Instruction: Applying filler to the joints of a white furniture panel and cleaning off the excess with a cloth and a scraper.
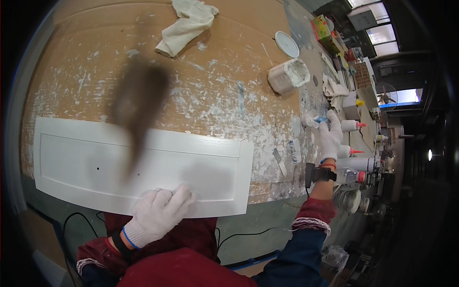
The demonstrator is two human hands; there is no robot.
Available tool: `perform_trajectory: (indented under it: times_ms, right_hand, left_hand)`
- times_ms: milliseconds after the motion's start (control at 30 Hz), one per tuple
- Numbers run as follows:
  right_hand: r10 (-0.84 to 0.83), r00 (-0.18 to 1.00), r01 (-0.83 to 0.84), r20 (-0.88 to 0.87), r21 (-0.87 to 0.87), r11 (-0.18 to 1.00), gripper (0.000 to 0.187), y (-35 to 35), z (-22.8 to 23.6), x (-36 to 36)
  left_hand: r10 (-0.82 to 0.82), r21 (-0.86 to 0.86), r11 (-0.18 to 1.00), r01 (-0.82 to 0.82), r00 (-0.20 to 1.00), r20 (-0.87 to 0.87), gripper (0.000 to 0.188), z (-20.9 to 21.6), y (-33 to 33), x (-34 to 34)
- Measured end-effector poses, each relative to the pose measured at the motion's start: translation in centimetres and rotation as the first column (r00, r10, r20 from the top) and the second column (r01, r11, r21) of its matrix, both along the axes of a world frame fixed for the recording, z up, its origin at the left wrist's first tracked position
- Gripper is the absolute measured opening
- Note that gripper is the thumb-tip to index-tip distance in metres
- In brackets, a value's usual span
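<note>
A white rectangular panel (114,143) with a recessed middle and two small dark spots lies on the near side of the table. My left hand (160,213), in a white knit glove, rests on its near edge with the fingers curled; anything inside them is hidden. Out to the right, my right hand (331,136) wears the same kind of glove and reaches forward with fingers stretched and apart. Just beside its fingertips is a small clear plastic item with blue on it (319,119). Close by stand white bottles with red nozzles (350,125).
A paint-marked brown tabletop (201,86) carries an open tub of white paste (284,79), a round lid (287,44), a crumpled cloth (186,26) and a flat scraper (279,162). A clear bottle with a red cap (353,176) stands right. A dark blurred smear covers the left-centre.
</note>
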State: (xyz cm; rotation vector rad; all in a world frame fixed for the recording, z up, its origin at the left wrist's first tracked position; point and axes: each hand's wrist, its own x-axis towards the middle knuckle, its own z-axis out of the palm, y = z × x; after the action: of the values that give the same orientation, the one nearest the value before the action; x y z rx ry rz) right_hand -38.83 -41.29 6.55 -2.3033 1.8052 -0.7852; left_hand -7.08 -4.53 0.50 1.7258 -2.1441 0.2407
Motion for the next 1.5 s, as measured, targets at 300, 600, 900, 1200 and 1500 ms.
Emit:
perform_trajectory:
  times_ms: [300,600,900,1200,1500]
  right_hand:
    - [-0.018,0.998,0.026,-0.06,0.135,0.99,0.044,-1.7,-1.1,-0.6]
    - [0.008,1.0,-0.008,0.002,0.183,0.983,0.042,-3.0,-3.0,-1.4]
    - [0.034,0.999,-0.038,0.023,0.23,0.972,0.038,-2.9,-2.1,-1.8]
    - [0.05,0.997,-0.066,0.066,0.253,0.965,0.037,-2.2,-1.4,-1.4]
    - [-0.041,0.911,-0.067,0.409,0.244,0.967,0.037,-2.1,-0.8,-3.5]
  left_hand:
    - [0.022,0.034,0.999,-0.021,0.998,-0.051,0.038,0.5,0.2,-0.3]
    - [0.019,0.073,0.997,-0.017,0.999,-0.031,0.036,0.6,0.3,-0.2]
    - [0.03,0.074,0.997,-0.027,0.999,-0.04,0.037,0.6,0.3,-0.3]
    - [0.023,0.061,0.998,-0.021,0.999,-0.028,0.037,0.5,0.3,-0.3]
    - [0.009,0.07,0.998,-0.005,0.998,-0.055,0.038,0.3,0.4,-0.2]
